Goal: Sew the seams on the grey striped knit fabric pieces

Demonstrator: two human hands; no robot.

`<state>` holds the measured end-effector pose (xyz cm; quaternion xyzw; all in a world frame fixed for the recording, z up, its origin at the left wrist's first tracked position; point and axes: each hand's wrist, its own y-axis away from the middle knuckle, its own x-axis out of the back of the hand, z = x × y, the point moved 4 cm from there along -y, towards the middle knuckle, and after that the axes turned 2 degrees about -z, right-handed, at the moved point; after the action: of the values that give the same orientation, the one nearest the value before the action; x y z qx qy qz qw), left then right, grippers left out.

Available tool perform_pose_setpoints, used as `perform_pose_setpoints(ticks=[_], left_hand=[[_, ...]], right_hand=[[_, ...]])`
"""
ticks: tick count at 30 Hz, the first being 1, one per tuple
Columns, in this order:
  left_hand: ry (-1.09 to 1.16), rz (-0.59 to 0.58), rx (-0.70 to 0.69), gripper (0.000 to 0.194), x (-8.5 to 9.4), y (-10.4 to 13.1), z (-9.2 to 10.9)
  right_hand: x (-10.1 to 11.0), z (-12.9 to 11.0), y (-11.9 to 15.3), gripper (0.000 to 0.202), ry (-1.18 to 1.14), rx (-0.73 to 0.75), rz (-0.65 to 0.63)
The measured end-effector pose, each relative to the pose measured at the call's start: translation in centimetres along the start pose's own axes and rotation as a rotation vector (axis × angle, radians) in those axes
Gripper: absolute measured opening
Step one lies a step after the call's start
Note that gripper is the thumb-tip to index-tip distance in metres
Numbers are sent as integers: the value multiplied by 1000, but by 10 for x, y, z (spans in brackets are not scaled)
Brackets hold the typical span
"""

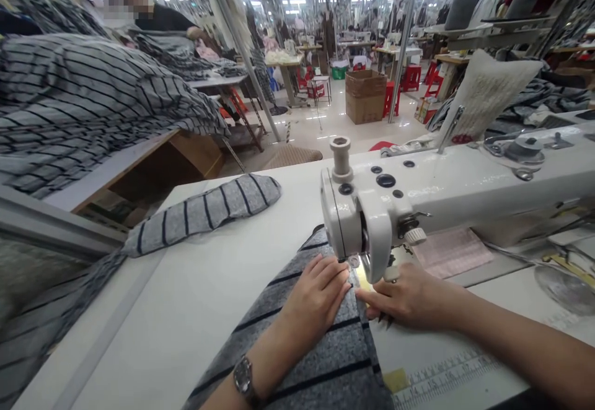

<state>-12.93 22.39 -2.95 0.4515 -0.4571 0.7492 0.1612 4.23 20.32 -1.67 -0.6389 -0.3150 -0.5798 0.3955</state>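
Observation:
A grey fabric piece with dark stripes (pixel 344 351) runs from the lower edge up to the needle area of a white sewing machine (pixel 381 224). My left hand (pixel 320 289) lies on this fabric, palm down with fingers stretched forward, just left of the needle. To the right of the needle, my right hand (pixel 400 298) points its index finger at the fabric's right edge. Its other fingers are curled, and a small dark pointed tool (pixel 385 319) shows under them. The machine head hides part of the right hand and the fabric's far end.
Another striped piece (pixel 204 212) lies on the white table (pixel 139 317) at left. A striped fabric heap (pixel 93 94) fills the left side, with a person (pixel 162 18) behind it. A cardboard box (pixel 365 96) stands on the floor ahead. Pink cloth (pixel 453 252) lies beneath the machine arm.

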Motion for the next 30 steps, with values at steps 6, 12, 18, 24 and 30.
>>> perform_pose_setpoints(ticks=[6,12,18,24,30], left_hand=[[16,-1,20,22,-4,3,-4],[22,-2,47,19,-6,-3,-9],[-186,-190,42,20,6,3,14],[-662,-674,484,32,10,44,26],[-287,-805,210,48,37,-18,-35]], right_hand=[[-11,8,3,18,-91,-53,-6],[-7,44,2,18,-155,-582,68],[3,49,5,17,-131,-610,40],[5,43,1,21,-120,-580,-55],[4,33,2,20,-142,-404,-224]])
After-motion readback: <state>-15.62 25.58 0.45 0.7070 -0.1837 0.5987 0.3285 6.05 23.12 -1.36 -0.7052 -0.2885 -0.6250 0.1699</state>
